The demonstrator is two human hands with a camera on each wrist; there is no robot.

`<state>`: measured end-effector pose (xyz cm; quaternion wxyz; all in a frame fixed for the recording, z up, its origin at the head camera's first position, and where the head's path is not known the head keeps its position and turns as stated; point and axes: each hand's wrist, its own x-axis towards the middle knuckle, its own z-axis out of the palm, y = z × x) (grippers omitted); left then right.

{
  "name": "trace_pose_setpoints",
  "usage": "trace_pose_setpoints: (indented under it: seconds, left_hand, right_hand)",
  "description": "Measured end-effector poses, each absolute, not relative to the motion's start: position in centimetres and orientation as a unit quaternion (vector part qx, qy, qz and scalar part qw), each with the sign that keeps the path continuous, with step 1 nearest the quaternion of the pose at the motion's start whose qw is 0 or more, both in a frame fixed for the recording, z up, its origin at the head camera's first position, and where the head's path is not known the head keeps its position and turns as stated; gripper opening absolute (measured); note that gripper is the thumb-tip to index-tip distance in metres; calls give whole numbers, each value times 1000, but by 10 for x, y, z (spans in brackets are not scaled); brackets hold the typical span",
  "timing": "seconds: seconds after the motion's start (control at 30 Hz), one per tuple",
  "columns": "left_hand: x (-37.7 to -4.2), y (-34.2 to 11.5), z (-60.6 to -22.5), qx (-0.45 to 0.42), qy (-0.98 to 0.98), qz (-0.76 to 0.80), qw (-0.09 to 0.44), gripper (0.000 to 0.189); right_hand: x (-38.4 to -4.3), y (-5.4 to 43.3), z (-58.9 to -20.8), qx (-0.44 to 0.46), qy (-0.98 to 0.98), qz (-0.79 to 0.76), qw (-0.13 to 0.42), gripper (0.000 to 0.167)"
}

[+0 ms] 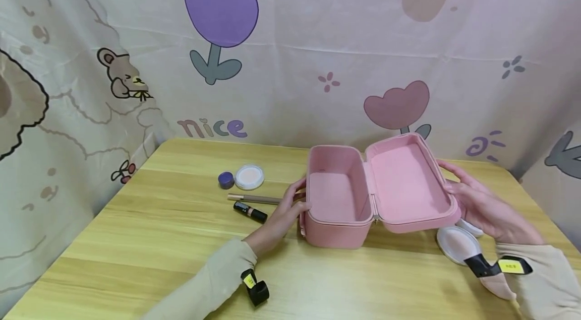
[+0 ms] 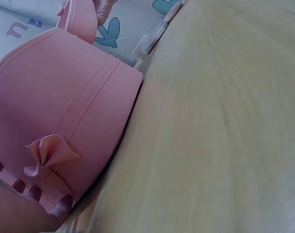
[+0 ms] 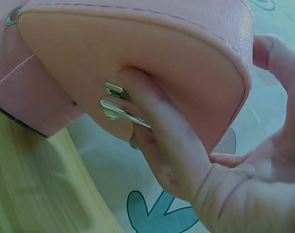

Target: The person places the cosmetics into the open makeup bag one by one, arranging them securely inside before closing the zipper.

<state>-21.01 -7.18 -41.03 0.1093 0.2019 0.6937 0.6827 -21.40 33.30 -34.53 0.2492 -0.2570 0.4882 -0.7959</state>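
A person grips an open pink leather-look case [image 1: 338, 237] on a wooden table [image 1: 150, 239].
The left hand [image 1: 282, 216], cut off in the left wrist view, holds its left wall; the right hand [image 1: 487, 204] grips the lid [image 1: 404, 181], partly hiding a silver metal handle [image 3: 123, 111].

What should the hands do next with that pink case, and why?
Maybe the right hand should gently lower the pink lid until it rests open. That hand is holding the lid up, while the left hand touches the side of the pink cosmetic case. Nothing shows inside the case, and the black tube lies on the table, so resting the lid could free a hand.
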Motion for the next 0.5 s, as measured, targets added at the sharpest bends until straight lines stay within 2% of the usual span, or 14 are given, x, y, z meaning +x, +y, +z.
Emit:
trace_pose_setpoints:
  seconds: [0.3,0.5]
  left_hand:
    - [-211,-73,-407,200,698,677,120,70]
    - [-216,-79,-400,215,702,663,147,68]
  right_hand:
    - [-213,333,-343,-258,495,-792,247,56]
    - [-212,332,-342,-235,511,-793,235,55]
